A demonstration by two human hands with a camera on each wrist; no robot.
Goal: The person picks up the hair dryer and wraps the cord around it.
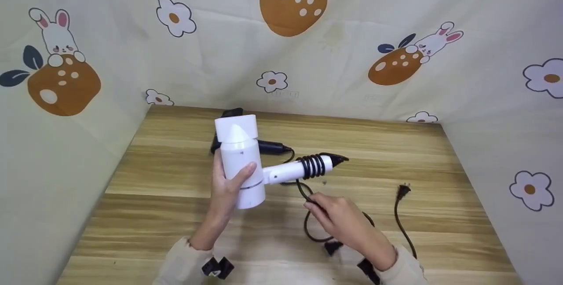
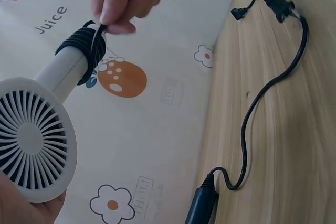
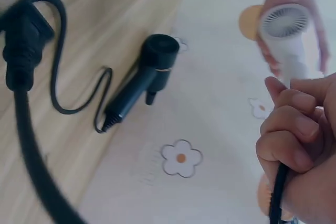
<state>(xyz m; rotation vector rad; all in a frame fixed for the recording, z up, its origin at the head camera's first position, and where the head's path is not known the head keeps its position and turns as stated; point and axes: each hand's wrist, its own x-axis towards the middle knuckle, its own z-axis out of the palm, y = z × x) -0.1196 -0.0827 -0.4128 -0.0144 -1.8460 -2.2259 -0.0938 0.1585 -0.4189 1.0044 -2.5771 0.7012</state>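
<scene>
My left hand [image 1: 225, 193] grips the barrel of a white hair dryer [image 1: 241, 166], thumb across its front, holding it above the table. Its handle points right, and a black cord [image 1: 313, 166] is wound around it in several turns. The round slotted grille [image 2: 30, 137] shows in the left wrist view. With curled fingers my right hand [image 1: 341, 217] pinches the cord below the handle. From there the loose length loops down to a black plug [image 1: 333, 247], which looms large and blurred in the right wrist view.
Behind the white one, a black hair dryer [image 3: 136, 82] lies on the wooden table [image 1: 167, 157], partly hidden in the head view. A second plug [image 1: 402, 191] lies on the right with its cord running toward the front. Patterned cloth [image 1: 220, 47] encloses the back and sides.
</scene>
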